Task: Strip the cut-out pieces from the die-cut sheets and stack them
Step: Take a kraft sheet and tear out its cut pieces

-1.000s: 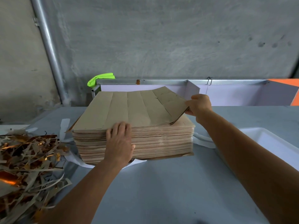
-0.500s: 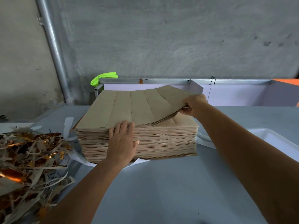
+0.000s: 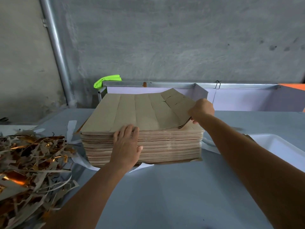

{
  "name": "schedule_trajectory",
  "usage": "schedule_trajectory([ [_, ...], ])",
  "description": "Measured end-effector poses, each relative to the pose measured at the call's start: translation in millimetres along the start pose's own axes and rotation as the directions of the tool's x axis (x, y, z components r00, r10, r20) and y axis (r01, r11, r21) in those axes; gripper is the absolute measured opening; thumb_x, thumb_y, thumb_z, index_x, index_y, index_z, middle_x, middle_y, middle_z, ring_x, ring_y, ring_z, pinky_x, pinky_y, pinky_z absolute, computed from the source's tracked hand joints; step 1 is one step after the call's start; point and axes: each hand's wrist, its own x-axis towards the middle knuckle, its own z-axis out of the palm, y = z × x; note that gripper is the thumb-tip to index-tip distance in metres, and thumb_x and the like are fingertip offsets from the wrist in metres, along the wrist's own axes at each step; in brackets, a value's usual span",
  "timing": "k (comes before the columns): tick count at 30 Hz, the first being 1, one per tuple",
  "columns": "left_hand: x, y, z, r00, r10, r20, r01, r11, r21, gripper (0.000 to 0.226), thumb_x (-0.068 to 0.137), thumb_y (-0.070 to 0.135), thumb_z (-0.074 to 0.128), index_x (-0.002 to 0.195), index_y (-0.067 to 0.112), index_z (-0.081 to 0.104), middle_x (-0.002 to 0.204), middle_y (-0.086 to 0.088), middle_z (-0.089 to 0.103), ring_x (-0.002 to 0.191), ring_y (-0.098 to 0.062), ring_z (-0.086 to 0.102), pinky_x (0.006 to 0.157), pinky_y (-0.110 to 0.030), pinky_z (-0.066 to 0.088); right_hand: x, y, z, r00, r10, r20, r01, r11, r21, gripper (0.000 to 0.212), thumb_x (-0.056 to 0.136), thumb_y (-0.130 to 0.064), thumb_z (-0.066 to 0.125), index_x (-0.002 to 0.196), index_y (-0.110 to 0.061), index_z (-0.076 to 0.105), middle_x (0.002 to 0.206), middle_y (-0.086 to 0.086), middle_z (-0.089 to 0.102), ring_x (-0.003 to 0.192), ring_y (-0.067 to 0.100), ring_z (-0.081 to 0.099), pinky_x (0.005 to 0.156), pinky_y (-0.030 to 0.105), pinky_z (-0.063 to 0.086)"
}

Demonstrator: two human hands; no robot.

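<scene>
From the head view, a thick stack of sheets (image 3: 142, 142) sits mid-table (image 3: 173, 195). The right hand (image 3: 200, 110) has its grip pinching the top few sheets' (image 3: 148, 111) right edge, lifted. The left hand (image 3: 126, 147) lies flat, fingers spread, steadying the stack's front. I'd say peeling-off is underway; next, draw that bundle clear.

My thick stack of brown die-cut sheets (image 3: 143, 144) sits square on the grey table; the top few sheets (image 3: 148, 111) curl upward at the right corner.
</scene>
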Motion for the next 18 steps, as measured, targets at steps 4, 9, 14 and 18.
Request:
schedule_trajectory([
  [4,1,1,1,1.000,-0.012,-0.005,0.012,1.000,-0.008,0.062,0.094,0.039,0.049,0.146,0.018,0.022,0.152,-0.001,0.021,0.142,-0.020,0.013,0.114,-0.037,0.008,-1,-4,-2,0.984,0.161,0.069,-0.175,0.923,0.343,0.017,0.081,0.013,0.053,0.073,-0.002,0.048,0.086,0.020,0.061,0.075,0.040,0.067,0.058,0.044,0.057],
  [9,-3,11,-13,0.968,-0.081,-0.239,0.029,0.976,-0.214,0.046,0.096,0.029,0.048,0.134,0.003,0.043,0.135,-0.020,0.043,0.128,-0.031,0.036,0.103,-0.038,0.033,8,-28,-21,0.929,0.196,0.314,-0.370,0.526,0.765,0.023,0.074,0.027,0.048,0.081,0.005,0.053,0.093,0.027,0.059,0.071,0.035,0.060,0.035,0.037,0.049],
  [14,8,33,-44,0.591,-0.720,0.364,0.403,-0.127,-0.906,0.047,0.092,0.053,0.046,0.092,0.007,0.054,0.078,-0.008,0.057,0.068,-0.022,0.055,0.055,-0.029,0.040,7,-72,-35,0.929,0.096,0.358,-0.367,0.379,0.850,0.032,0.087,0.017,0.039,0.115,0.010,0.051,0.106,0.024,0.056,0.084,0.035,0.059,0.036,0.033,0.051],
  [18,19,30,-58,0.559,-0.338,0.757,0.404,-0.686,-0.605,0.076,0.081,0.071,0.049,0.102,-0.001,0.053,0.096,-0.020,0.066,0.079,-0.027,0.061,0.060,-0.037,0.049,-4,-94,-49,0.926,0.017,0.378,-0.361,0.341,0.868,0.018,0.093,0.010,0.037,0.079,-0.001,0.042,0.102,0.018,0.048,0.090,0.032,0.056,0.041,0.031,0.053],
])
